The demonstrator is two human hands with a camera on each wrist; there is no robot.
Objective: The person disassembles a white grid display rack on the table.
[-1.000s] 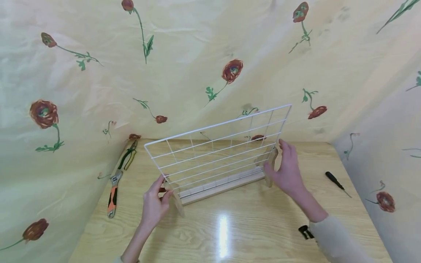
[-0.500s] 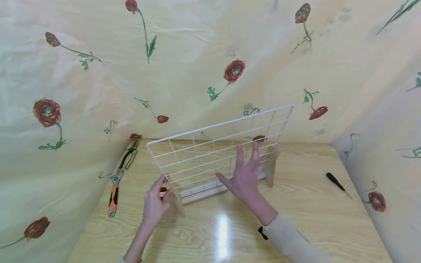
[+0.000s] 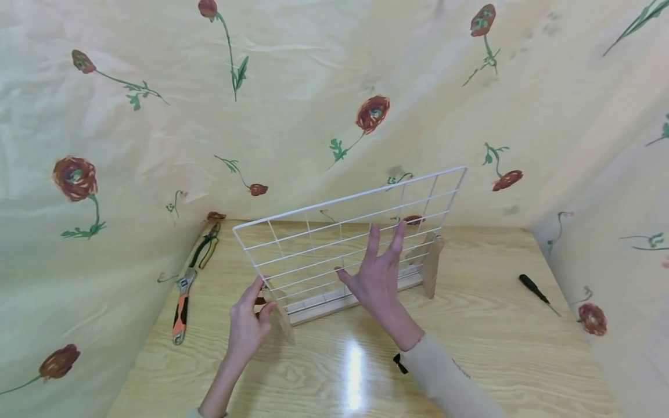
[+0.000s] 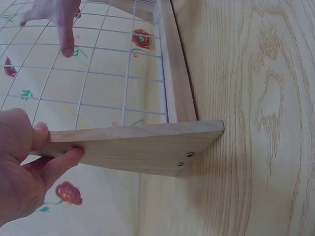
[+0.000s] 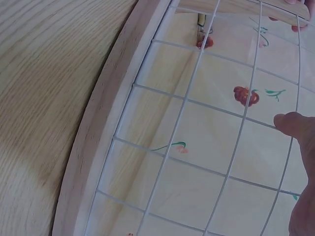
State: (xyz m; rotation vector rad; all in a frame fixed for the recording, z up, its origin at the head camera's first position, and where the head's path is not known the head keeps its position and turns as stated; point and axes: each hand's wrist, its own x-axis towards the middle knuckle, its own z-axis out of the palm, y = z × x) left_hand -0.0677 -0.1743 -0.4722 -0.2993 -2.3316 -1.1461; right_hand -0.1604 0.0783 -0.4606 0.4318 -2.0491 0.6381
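A white wire rack (image 3: pixel 350 197) leans back in a wooden frame standing on the table. My left hand (image 3: pixel 248 325) pinches the upper end of the left wooden side panel (image 4: pixel 128 150) between thumb and fingers. Two screw heads (image 4: pixel 190 155) show low on that panel's outer face. A wooden bar (image 4: pixel 179 86) runs along the bottom between the sides. My right hand (image 3: pixel 377 284) is spread in front of the grid right of its middle, its thumb (image 5: pixel 293 123) right at the wires. It is away from the right side panel (image 3: pixel 431 267).
On the left of the table (image 3: pixel 491 337) lie pliers (image 3: pixel 201 249) and an adjustable wrench (image 3: pixel 180 310) with orange and black grips. A black-handled screwdriver (image 3: pixel 538 293) lies at the right. Flower-printed cloth (image 3: pixel 292 116) hangs behind the table and at both sides.
My right hand has left the right side panel and moved left to in front of the grid, its fingers spread. My left hand keeps its grip on the left panel.
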